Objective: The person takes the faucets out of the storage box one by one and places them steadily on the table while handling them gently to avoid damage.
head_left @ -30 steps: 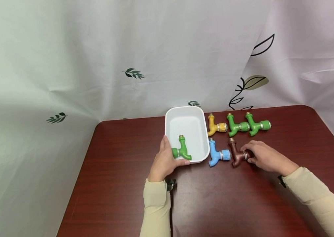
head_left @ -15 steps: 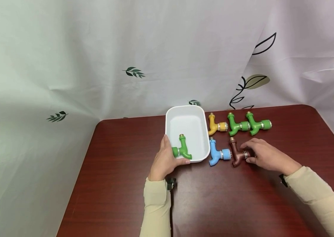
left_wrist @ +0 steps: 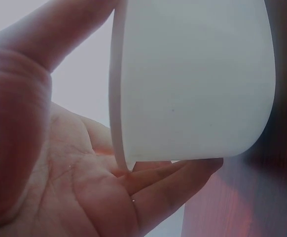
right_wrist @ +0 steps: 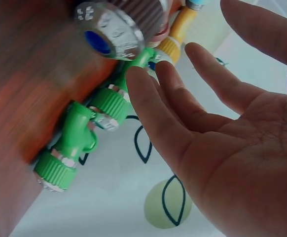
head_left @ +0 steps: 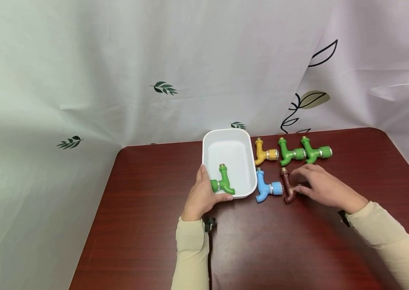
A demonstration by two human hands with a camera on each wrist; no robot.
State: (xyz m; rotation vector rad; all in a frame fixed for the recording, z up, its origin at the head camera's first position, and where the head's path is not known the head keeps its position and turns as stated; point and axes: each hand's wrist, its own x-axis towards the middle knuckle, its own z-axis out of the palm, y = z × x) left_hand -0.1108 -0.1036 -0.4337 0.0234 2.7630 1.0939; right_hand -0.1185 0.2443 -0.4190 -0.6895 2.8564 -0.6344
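Note:
A white plastic tray (head_left: 229,153) stands at the middle of the table, with a green tap (head_left: 223,181) lying in its near left corner. My left hand (head_left: 201,197) grips that corner, fingers along the side wall and thumb at the front rim; the left wrist view shows the tray wall (left_wrist: 197,84) between them. My right hand (head_left: 322,185) hovers over the brown tap (head_left: 288,189), covering its knob in the head view. In the right wrist view its fingers are spread, and the brown tap's knob (right_wrist: 128,24) sits beyond the fingertips.
Right of the tray lies a blue tap (head_left: 266,187). Behind are a yellow tap (head_left: 261,153) and two green taps, one nearer (head_left: 289,153) and one farther right (head_left: 313,151). A white leaf-print curtain (head_left: 189,108) hangs along the table's back edge.
My right hand has loosened from the brown tap's knob and shifted slightly left and up over it. The left hand and tray have stayed in place.

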